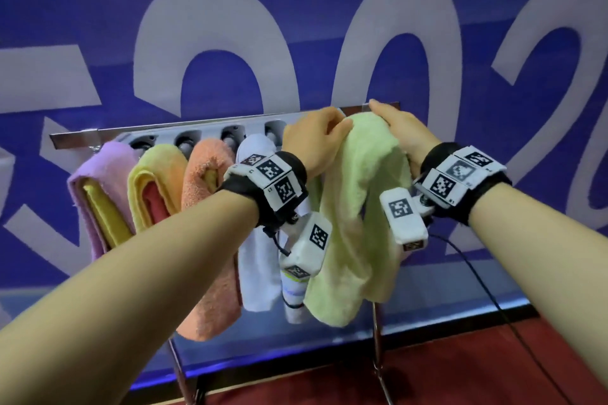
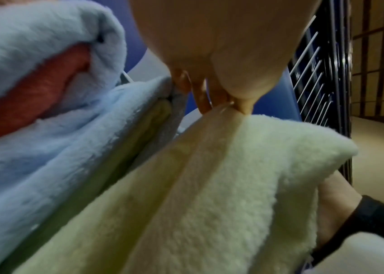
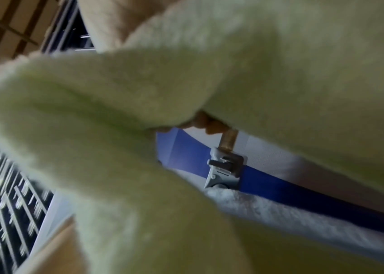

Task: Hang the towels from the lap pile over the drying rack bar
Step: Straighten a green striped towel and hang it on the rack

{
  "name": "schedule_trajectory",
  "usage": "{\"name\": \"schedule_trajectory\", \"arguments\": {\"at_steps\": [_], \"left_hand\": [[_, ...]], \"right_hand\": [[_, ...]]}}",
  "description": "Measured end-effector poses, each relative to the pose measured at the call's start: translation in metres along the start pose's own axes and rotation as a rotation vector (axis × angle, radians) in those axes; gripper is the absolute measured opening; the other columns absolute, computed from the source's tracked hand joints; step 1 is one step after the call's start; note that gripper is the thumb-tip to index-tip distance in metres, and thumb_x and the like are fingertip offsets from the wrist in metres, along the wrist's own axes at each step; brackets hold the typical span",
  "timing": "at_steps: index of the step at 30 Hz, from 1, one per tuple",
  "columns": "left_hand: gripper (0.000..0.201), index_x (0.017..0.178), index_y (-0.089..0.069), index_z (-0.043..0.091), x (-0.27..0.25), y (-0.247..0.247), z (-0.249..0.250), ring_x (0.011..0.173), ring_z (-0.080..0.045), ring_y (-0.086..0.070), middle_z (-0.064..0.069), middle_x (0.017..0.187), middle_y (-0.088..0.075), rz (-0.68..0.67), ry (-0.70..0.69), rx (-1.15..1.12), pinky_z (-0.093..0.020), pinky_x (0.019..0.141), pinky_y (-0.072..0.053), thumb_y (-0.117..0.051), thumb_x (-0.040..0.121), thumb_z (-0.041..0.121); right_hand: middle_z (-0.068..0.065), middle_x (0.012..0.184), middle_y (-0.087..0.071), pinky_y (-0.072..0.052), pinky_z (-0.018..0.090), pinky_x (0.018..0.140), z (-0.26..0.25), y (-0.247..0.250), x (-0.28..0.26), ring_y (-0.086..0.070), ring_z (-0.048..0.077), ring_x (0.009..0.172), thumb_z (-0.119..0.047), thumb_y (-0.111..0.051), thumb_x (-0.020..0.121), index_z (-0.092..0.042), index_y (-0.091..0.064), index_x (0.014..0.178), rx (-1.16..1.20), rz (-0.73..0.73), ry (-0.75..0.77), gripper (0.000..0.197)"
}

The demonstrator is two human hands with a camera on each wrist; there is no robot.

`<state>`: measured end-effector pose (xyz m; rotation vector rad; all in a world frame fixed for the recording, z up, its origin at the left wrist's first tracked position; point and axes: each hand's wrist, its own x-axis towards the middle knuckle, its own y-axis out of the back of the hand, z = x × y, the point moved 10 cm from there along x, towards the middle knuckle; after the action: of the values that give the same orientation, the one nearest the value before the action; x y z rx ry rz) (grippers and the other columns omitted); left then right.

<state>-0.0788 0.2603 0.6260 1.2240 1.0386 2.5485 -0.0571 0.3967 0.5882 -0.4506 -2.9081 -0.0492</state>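
Pale green terry towel point(image 1: 358, 207) drapes over the metal drying rack bar point(image 1: 184, 130); left hand point(image 1: 312, 141) pinches its top fold, right hand point(image 1: 394, 126) lies on it, fingers curled over.

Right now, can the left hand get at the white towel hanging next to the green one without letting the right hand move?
Probably yes. The left hand holds the green towel at the bar, and the white towel hangs directly beside and below that wrist with nothing between them. It would have to release its grip on the green towel first.
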Motion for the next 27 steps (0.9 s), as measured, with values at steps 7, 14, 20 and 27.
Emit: {"name": "schedule_trajectory", "arguments": {"at_steps": [7,14,20,27], "left_hand": [[0.029,0.088,-0.065,0.017,0.043,-0.008,-0.04,0.091,-0.029,-0.06,-0.003,0.089,-0.068,-0.027,0.219,0.249,-0.038,0.087,-0.042,-0.045,0.093,0.038],[0.026,0.096,-0.063,0.019,0.065,-0.033,-0.068,0.084,-0.031,-0.062,-0.005,0.092,-0.069,-0.181,0.31,0.41,-0.039,0.083,-0.049,-0.049,0.086,0.039],[0.018,0.1,-0.062,0.017,0.063,-0.033,-0.054,0.091,-0.03,-0.058,-0.005,0.094,-0.066,-0.099,0.187,0.686,-0.037,0.085,-0.033,-0.046,0.092,0.021],[0.024,0.108,-0.059,0.015,0.048,-0.044,-0.044,0.115,-0.03,-0.045,-0.005,0.11,-0.065,-0.108,0.064,0.887,-0.04,0.094,-0.03,-0.044,0.089,0.013]], "right_hand": [[0.002,0.071,-0.06,-0.043,0.03,0.066,0.016,-0.019,0.05,-0.055,0.016,0.068,-0.025,-0.053,0.09,-0.014,-0.064,0.073,-0.033,-0.07,-0.061,0.024],[-0.003,0.076,-0.054,-0.044,0.024,0.064,0.04,-0.018,0.084,-0.052,0.016,0.073,-0.03,-0.046,0.096,-0.023,-0.053,0.073,-0.363,-0.053,-0.054,0.025],[0.014,0.095,-0.066,-0.04,0.029,0.072,0.05,-0.022,0.087,-0.053,0.018,0.081,-0.034,-0.049,0.094,0.007,-0.063,0.111,-0.379,-0.007,-0.039,0.047],[0.018,0.106,-0.069,-0.047,0.039,0.087,0.059,-0.024,0.083,-0.062,0.03,0.098,-0.044,-0.046,0.093,0.003,-0.067,0.095,-0.376,0.061,-0.056,0.051]]}}
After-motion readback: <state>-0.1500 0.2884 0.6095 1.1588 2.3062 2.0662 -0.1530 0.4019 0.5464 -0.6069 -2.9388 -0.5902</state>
